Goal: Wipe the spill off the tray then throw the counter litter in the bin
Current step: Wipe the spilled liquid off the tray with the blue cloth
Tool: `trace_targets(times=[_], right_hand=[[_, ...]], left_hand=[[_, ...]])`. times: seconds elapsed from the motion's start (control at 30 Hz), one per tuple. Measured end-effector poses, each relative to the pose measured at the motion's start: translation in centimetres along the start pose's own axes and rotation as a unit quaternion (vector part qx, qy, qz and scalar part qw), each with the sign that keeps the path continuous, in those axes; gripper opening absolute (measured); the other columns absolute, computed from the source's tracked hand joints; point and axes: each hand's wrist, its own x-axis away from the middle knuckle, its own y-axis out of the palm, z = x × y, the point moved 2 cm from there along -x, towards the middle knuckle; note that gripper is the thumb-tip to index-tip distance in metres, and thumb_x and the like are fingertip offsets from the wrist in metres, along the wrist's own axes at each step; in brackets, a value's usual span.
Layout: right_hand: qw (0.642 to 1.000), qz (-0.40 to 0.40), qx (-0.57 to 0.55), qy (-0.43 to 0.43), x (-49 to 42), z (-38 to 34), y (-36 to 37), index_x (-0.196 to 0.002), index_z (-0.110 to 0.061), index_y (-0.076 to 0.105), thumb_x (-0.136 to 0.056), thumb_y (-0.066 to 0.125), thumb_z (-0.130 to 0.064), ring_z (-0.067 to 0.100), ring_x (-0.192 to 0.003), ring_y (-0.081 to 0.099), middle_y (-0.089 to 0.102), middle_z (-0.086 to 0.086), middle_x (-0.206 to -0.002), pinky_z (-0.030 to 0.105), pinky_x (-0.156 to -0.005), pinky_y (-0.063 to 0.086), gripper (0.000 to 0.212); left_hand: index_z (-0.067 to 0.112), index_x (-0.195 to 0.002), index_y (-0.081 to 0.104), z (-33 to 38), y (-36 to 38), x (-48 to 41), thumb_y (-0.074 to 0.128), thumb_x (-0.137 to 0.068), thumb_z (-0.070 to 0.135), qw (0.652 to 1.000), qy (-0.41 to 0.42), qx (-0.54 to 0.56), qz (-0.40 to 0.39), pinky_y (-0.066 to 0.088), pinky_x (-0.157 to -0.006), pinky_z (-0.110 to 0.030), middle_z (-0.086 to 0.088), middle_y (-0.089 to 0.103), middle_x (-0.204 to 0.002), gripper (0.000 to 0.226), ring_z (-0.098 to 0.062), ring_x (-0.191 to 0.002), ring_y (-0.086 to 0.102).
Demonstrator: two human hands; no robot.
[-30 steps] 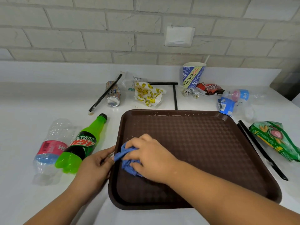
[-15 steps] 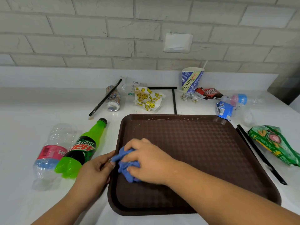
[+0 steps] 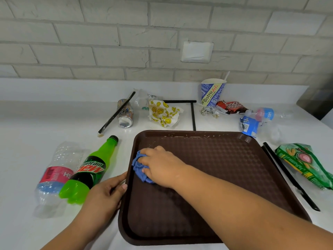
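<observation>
Tray (image 3: 234, 177): brown, flat on the white counter (image 3: 27, 132); its long axis runs left to right, roughly along the brick wall, and the near long edge is closest to the person.
Spill: pale specks (image 3: 189, 136) along the inside of the tray's far rim.
Cloth (image 3: 139, 167): blue, bunched up, on the tray floor just inside the left rim.
Right hand (image 3: 160, 166): fingers curled over the cloth, gripping it and pressing it onto the tray; the forearm crosses the tray from the near right corner.
Left hand (image 3: 106, 193): loosely extended and clasping nothing, with thumb and forefinger tips touching the outside of the tray's left rim.
Green bottle (image 3: 90, 170): lying on its side just left of the tray, long axis slanting from near left to far right, black cap pointing away towards the wall.
Clear bottle (image 3: 55, 174): pink label, lying beside the green bottle on its left and touching it.
Far litter: can (image 3: 125, 113) on its side with a black straw (image 3: 117, 112) across it, smiley-print wrapper (image 3: 164, 113), upright paper cup (image 3: 211, 92).
Right side: green packet (image 3: 304, 163), with black straws (image 3: 290, 175) lying between it and the tray.
</observation>
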Motion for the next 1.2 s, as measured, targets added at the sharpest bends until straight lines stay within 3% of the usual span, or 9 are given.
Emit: trace_targets(times=[0.13,0.3,0.43,0.6,0.73,0.8,0.93,1.03,1.2], right_hand=[[0.998,-0.007,0.018,0.053,-1.1,0.8,-0.3,-0.139,-0.021,0.042,-0.099,0.040,-0.033,0.029,-0.124,0.033,0.023,-0.003,-0.154,0.043,-0.098,0.037,0.042],[0.999,-0.025,0.000,-0.029,-0.2,-0.3,-0.2,-0.137,-0.016,0.046,-0.097,0.045,-0.029,0.026,-0.120,0.036,0.031,-0.005,-0.148,0.040,-0.099,0.041,0.042],[0.998,-0.009,-0.029,0.051,-0.9,1.7,0.0,-0.140,-0.024,0.040,-0.096,0.047,-0.033,0.026,-0.119,0.038,0.031,-0.003,-0.149,0.038,-0.096,0.042,0.046],[0.994,0.063,-0.046,0.081,0.7,4.0,-0.4,-0.132,-0.021,0.053,-0.098,0.045,-0.025,0.024,-0.117,0.034,0.032,-0.006,-0.146,0.037,-0.100,0.040,0.035],[0.991,0.070,-0.116,-0.016,5.7,3.7,-0.7,-0.124,-0.024,0.060,-0.093,0.051,-0.024,0.022,-0.118,0.039,0.038,-0.008,-0.142,0.035,-0.105,0.036,0.032],[0.991,0.035,-0.087,-0.095,8.5,3.1,0.1,-0.118,-0.026,0.064,-0.090,0.055,-0.024,0.018,-0.117,0.040,0.043,-0.011,-0.138,0.031,-0.101,0.039,0.030],[0.994,0.058,-0.089,-0.018,11.2,6.7,0.9,-0.115,-0.027,0.066,-0.090,0.055,-0.021,0.013,-0.123,0.036,0.043,-0.015,-0.140,0.030,-0.103,0.039,0.028],[0.985,0.120,-0.077,0.102,11.8,9.4,0.6,-0.117,-0.031,0.064,-0.093,0.054,-0.026,0.009,-0.121,0.033,0.038,-0.020,-0.141,0.029,-0.106,0.036,0.027],[0.993,0.048,-0.101,-0.047,13.9,6.5,1.4,-0.110,-0.035,0.066,-0.087,0.059,-0.029,-0.001,-0.122,0.032,0.041,-0.026,-0.134,0.011,-0.100,0.031,0.024]], left_hand=[[0.030,-0.103,0.065,-0.3,0.0,-0.1,0.056,-0.089,0.002,1.000,-0.020,0.003,0.008,0.037,-0.044,-0.006,0.012,0.066,-0.057,0.033,0.005,-0.039,0.043],[0.056,-0.090,0.065,-1.1,-0.5,-0.6,0.061,-0.087,0.009,0.999,0.002,-0.048,0.018,0.042,-0.056,-0.006,0.019,0.069,-0.069,0.047,0.014,-0.054,0.053],[0.043,-0.097,0.064,-0.8,-0.2,-0.5,0.059,-0.088,0.006,0.999,-0.006,-0.039,0.016,0.038,-0.046,-0.007,0.017,0.064,-0.056,0.039,0.004,-0.040,0.044],[0.046,-0.096,0.069,-1.1,-0.3,-0.3,0.059,-0.089,0.009,0.999,-0.020,-0.027,0.012,0.048,-0.058,-0.016,0.011,0.074,-0.081,0.039,-0.002,-0.055,0.058],[0.039,-0.107,0.068,-1.5,-0.4,-0.5,0.061,-0.088,0.011,0.999,-0.021,-0.038,0.017,0.055,-0.085,-0.035,0.015,0.073,-0.097,0.034,-0.007,-0.091,0.069],[0.038,-0.106,0.067,-1.4,-0.3,-0.5,0.064,-0.086,0.012,0.999,-0.010,-0.043,0.019,0.054,-0.086,-0.029,0.023,0.071,-0.097,0.033,0.001,-0.097,0.065],[0.044,-0.101,0.066,-1.0,-0.2,-0.4,0.065,-0.086,0.012,0.998,0.011,-0.061,0.018,0.049,-0.078,-0.014,0.026,0.070,-0.096,0.035,0.010,-0.091,0.063],[0.042,-0.099,0.063,-0.6,0.0,-0.3,0.061,-0.087,0.007,0.998,0.016,-0.065,0.017,0.044,-0.058,-0.003,0.027,0.070,-0.074,0.037,0.014,-0.063,0.060],[0.039,-0.101,0.060,-0.1,0.2,-0.1,0.060,-0.087,0.005,0.997,0.024,-0.069,0.020,0.034,-0.047,-0.002,0.019,0.061,-0.049,0.037,0.010,-0.040,0.046]])
